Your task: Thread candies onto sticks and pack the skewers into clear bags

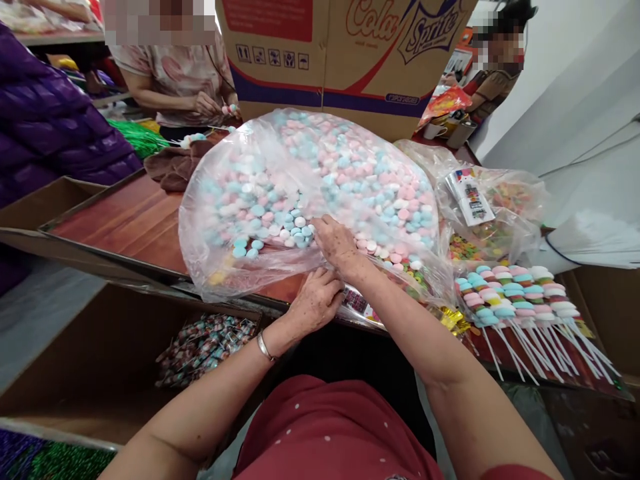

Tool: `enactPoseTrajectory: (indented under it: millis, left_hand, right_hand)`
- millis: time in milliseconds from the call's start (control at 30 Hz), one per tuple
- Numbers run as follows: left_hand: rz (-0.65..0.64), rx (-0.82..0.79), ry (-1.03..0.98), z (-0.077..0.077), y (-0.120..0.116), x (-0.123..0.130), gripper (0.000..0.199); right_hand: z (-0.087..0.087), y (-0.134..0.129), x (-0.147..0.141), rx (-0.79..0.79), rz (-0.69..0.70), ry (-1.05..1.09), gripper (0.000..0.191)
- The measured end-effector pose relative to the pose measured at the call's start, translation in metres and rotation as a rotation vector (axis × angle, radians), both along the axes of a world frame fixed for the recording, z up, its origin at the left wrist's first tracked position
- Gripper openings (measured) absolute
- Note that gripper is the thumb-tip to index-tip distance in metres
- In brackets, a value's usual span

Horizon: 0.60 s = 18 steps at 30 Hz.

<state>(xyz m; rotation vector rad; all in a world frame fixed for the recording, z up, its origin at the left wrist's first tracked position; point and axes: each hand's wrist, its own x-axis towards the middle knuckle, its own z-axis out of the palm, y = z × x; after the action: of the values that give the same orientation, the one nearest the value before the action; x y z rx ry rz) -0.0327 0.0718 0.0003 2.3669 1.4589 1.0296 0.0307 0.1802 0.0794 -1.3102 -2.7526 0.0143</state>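
**Hand Positions at the Open Candy Bag**

Head view: We have one large clear plastic bag (225, 167) on the brown table (125, 227), directly in front of us. It contains pink, white and pale blue candies (345, 150). Some candies show uncovered at the near side of the bag, to the left of our fingers.

Our right hand (334, 241) is at the near side of the bag, fingers bent and pointing at these candies. We cannot tell whether its fingertips grip anything. Our left hand (317, 300) is just below it, near the table's front edge, with fingers curled toward the bag's near edge. We cannot tell whether these fingers are closed on the plastic. A metal bracelet (265, 347) encircles our left wrist.

To our right, skewered candies (515, 293) lie in rows, white sticks (540, 343) pointing toward us. Behind them we see a smaller clear bag (520, 193) with a printed packet (470, 197) on it. Below the table, at our left, an open carton (85, 360) contains a wrapped candy pile (207, 347). A printed cardboard box (320, 60) stands upright behind the large bag. Beyond the table, at left, another person (175, 80) holds a skewer (230, 110).
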Motion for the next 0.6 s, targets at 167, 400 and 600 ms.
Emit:
enactPoseTrajectory:
  millis: [167, 400, 600]
  left_hand:
    - [-0.004, -0.023, -0.017, 0.004, -0.002, 0.001, 0.011]
    - [-0.006, -0.015, 0.004, 0.006, -0.002, 0.002, 0.009]
    - [-0.002, 0.022, -0.024, 0.005, -0.002, 0.003, 0.011]
  right_hand:
    - [-0.004, 0.005, -0.011, 0.047, 0.042, -0.08, 0.037]
    - [-0.006, 0.015, -0.012, -0.031, -0.039, 0.125, 0.031]
    - [0.003, -0.012, 0.022, -0.666, -0.207, 1.058, 0.015]
